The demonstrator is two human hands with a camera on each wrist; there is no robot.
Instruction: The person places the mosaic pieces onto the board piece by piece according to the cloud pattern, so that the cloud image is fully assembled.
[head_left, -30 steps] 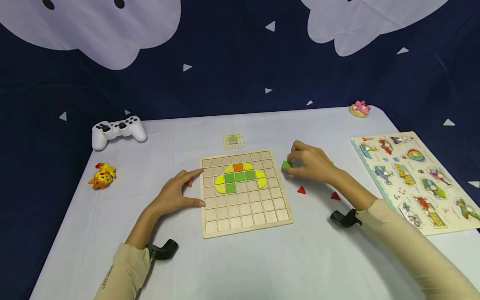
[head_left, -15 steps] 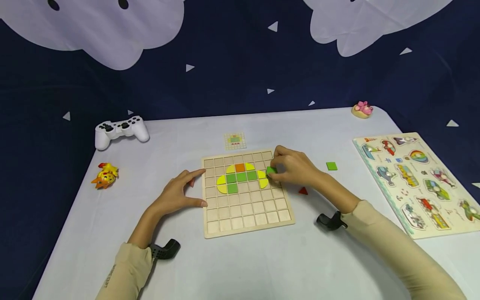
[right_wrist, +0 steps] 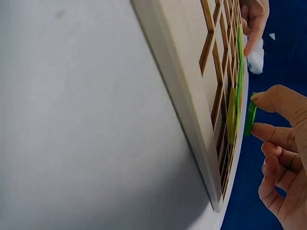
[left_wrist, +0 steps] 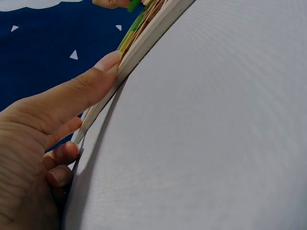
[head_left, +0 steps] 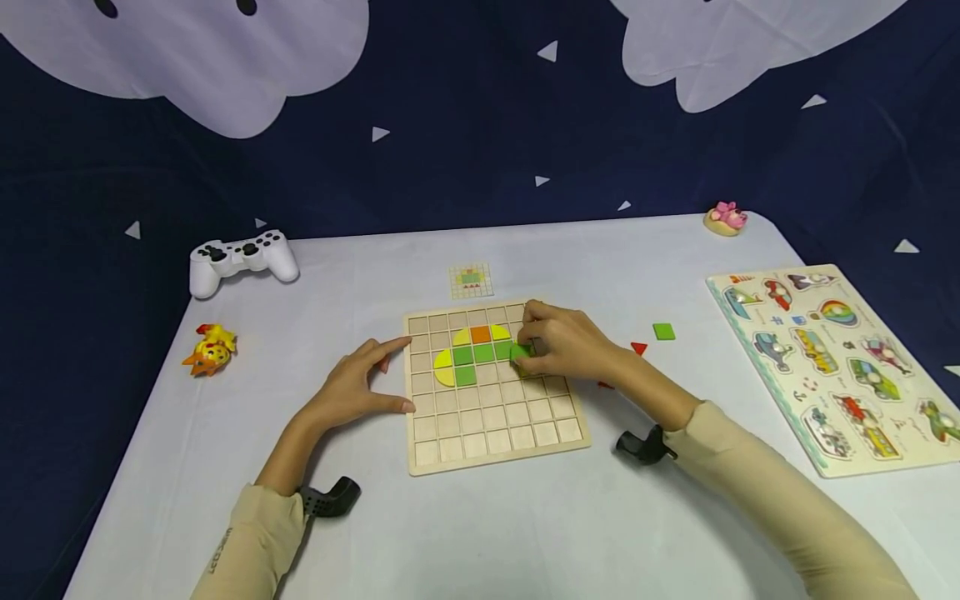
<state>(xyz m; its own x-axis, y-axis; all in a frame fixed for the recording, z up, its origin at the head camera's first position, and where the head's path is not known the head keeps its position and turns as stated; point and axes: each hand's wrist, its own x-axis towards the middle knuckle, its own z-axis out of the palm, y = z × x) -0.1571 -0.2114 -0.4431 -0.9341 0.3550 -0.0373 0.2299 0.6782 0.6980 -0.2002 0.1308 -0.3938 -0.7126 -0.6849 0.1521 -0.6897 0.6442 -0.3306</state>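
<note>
A wooden grid board [head_left: 487,460] lies mid-table with yellow curved pieces [head_left: 444,369], an orange square [head_left: 480,334] and several green squares [head_left: 465,375] set in its cells. My right hand [head_left: 572,342] pinches a green square tile [right_wrist: 251,115] between thumb and forefinger, over the right part of the pattern. In the head view that hand partly hides the right-hand yellow pieces. My left hand [head_left: 348,387] touches the board's left edge with thumb and forefinger spread apart; the thumb [left_wrist: 91,84] lies against the frame in the left wrist view.
Behind the board lies a small pattern card [head_left: 471,292]. A loose green square [head_left: 663,332] and red triangles [head_left: 639,347] are right of it, another red triangle [head_left: 384,364] by the left hand. A picture puzzle [head_left: 806,417], a white game controller [head_left: 243,260] and small figurines [head_left: 211,350] stand farther out.
My right hand has carried the green square tile left from the table beside the board to above the grid. The left hand has stayed at the board's edge.
</note>
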